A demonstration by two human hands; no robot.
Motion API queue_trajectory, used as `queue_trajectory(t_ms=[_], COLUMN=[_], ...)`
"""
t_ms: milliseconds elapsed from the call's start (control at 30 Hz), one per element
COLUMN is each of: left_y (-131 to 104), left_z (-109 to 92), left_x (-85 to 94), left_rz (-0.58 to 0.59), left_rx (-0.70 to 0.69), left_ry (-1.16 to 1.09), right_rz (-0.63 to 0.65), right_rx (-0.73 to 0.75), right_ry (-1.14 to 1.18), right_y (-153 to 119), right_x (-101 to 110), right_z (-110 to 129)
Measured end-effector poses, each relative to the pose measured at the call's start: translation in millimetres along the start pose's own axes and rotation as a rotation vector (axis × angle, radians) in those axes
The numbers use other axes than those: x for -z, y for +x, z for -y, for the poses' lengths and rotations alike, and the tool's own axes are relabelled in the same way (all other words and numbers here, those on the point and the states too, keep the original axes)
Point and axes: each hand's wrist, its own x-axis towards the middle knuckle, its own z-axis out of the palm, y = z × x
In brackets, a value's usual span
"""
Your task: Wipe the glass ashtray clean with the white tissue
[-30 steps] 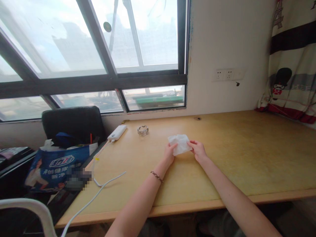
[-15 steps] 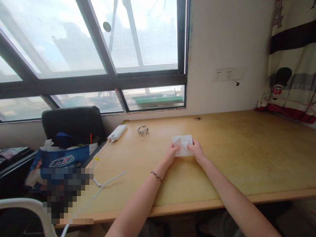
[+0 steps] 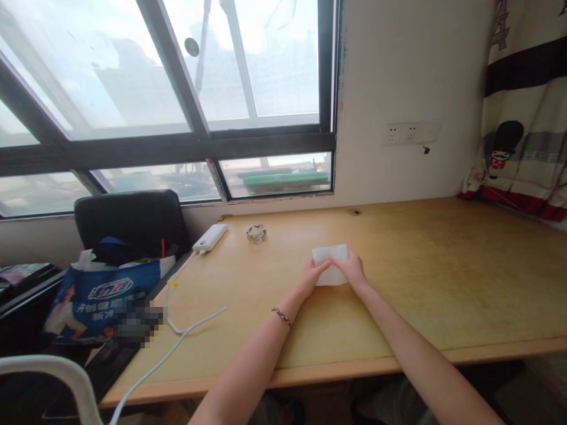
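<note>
A small white folded tissue (image 3: 328,260) lies on the light wooden desk (image 3: 443,277), near its middle. My left hand (image 3: 310,278) pinches the tissue's near left edge, and a thin bracelet circles that wrist. My right hand (image 3: 349,270) grips the tissue's right side, fingers curled over it. Both hands rest low on the desk surface, close together.
A glass ashtray (image 3: 256,234) and a white power bank (image 3: 209,238) with a white cable (image 3: 177,330) sit at the desk's back left. A black chair (image 3: 133,221) holding a blue bag (image 3: 101,298) stands left of the desk. A curtain (image 3: 522,112) hangs at right.
The tissue was held spread wider and tilted; my hands have drawn closer together and it is now a smaller, neater rectangle lying flat on the desk.
</note>
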Motion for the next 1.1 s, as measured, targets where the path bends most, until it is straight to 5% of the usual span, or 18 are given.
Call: queue_trajectory(t_ms=[233,500,633,800,933,1100], left_y=[6,11,17,31,39,49], left_z=[-2,-5,-20,-67,-97,-106], left_x=[7.3,24.4,57.6,116.0,158.0,183.8], left_rz=[-0.146,-0.216,-0.313,-0.581,-0.526,-0.495], left_rx=[0.059,0.036,-0.049,-0.223,-0.032,0.070], left_ry=[-0.110,0.131,0.408,1.155,1.641,1.813], right_rz=[0.119,-0.029,-0.020,0.074,0.096,0.099], right_rx=[-0.292,-0.234,-0.175,-0.123,-0.089,-0.096], right_ry=[0.572,0.152,-0.019,-0.053,-0.068,-0.056], right_y=[-1,5,7,5,3,3], right_x=[-6,-1,-2,-8,-10,-8], right_z=[-5,-16,-23,-21,-16,-11])
